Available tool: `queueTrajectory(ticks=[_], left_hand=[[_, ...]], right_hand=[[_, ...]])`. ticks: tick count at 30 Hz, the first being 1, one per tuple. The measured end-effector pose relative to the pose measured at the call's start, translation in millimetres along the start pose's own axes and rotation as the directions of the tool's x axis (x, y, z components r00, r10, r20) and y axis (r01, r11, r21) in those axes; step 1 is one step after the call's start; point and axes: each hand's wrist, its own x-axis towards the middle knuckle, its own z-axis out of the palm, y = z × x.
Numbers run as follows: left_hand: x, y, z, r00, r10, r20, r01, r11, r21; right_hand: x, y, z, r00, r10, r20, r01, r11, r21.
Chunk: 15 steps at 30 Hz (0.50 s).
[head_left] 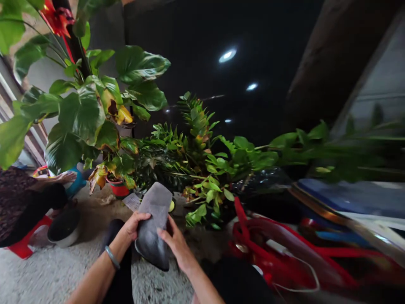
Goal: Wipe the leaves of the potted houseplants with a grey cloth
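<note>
Left hand (131,226), right hand (177,244): I grip the grey felt-like piece (156,204) by its two sides | handling under way | I can't tell what's done or left.

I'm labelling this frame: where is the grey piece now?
In the head view, the grey piece is low and left of centre, below the plants, held between the left hand and right hand.
</note>
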Motion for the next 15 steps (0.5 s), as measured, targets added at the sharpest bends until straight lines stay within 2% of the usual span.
queueTrajectory(ticks=[3,5,7,9,11,13,15], left_hand=[[-1.9,-20.1,-1.9,0.999,0.029,0.018,-0.028,0.998,-0.048],[-3.5,-26.4,0.0,0.998,0.052,-0.025,-0.054,0.992,-0.11],[-3.8,-24.1,3.0,0.997,0.073,-0.04,-0.078,0.986,-0.15],[-1.1,-13.0,3.5,0.996,0.085,0.033,-0.079,0.986,-0.145],[5.6,4.8,-1.7,0.985,0.078,0.151,-0.058,0.989,-0.133],[16.4,25.8,-13.5,0.967,0.083,0.242,-0.045,0.986,-0.158],[30.7,46.2,-30.4,0.953,0.115,0.279,-0.057,0.976,-0.21]], right_hand=[[-14.6,19.3,30.8,0.992,0.019,-0.128,-0.028,0.998,-0.064],[-15.2,21.9,40.7,0.975,-0.023,-0.219,0.002,0.995,-0.1],[-9.8,15.3,43.2,0.962,-0.108,-0.249,0.07,0.985,-0.156],[-0.3,3.1,42.2,0.953,-0.162,-0.256,0.109,0.972,-0.21],[10.8,-12.8,41.9,0.95,-0.178,-0.255,0.116,0.964,-0.239],[22.0,-35.2,45.0,0.951,-0.204,-0.23,0.142,0.955,-0.261],[33.4,-66.4,52.3,0.942,-0.28,-0.185,0.219,0.93,-0.294]])
